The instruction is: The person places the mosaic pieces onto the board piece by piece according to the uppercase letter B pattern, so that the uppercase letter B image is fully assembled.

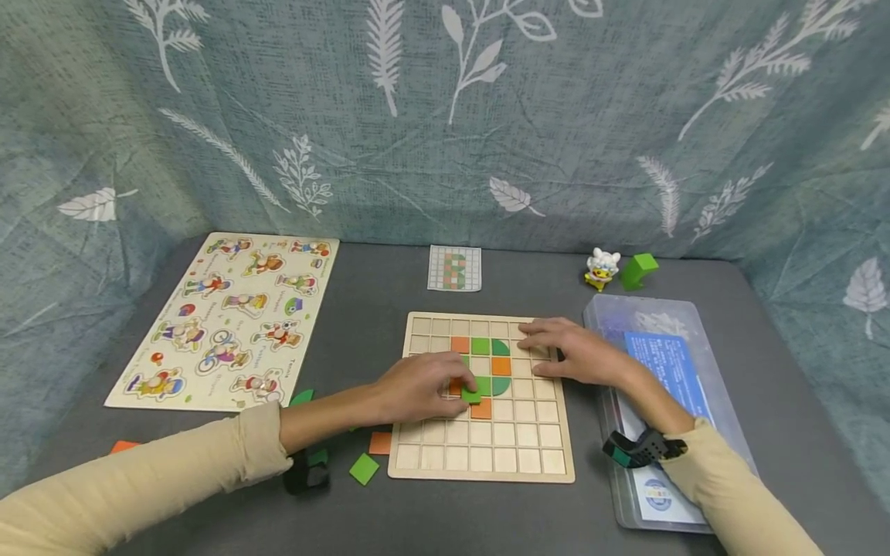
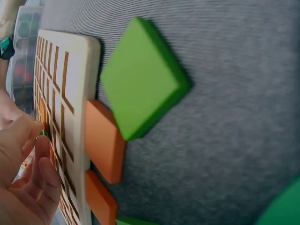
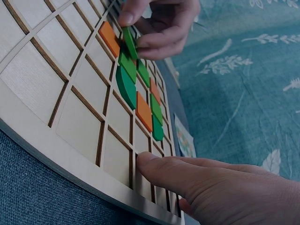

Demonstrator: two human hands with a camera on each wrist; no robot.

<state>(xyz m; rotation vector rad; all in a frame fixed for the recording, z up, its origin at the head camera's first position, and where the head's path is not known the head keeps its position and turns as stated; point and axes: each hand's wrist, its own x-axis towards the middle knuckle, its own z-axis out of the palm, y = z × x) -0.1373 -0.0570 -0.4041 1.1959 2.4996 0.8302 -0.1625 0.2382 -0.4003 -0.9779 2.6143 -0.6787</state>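
Between its thumb and fingers my left hand (image 1: 420, 388) pinches a green square tile (image 3: 130, 43). The tile is tilted over the middle of a wooden grid board (image 1: 494, 476). Orange squares, green squares and dark green rounded tiles lie in the grid's cells, among them an orange tile (image 1: 501, 366) and a rounded tile (image 1: 500, 386). My left hand partly hides some of them in the head view. With fingers extended, my right hand (image 1: 580, 355) rests on the board's right side, its thumb touching the grid in the right wrist view.
A loose green square (image 2: 140, 79) and orange tiles (image 2: 104, 140) lie left of the board. Beyond it is a printed grid card (image 1: 455, 268). A picture puzzle board (image 1: 232, 316) lies far left. On the right are a plastic case (image 1: 709, 363), a figurine (image 1: 601, 269) and a green block (image 1: 637, 272).
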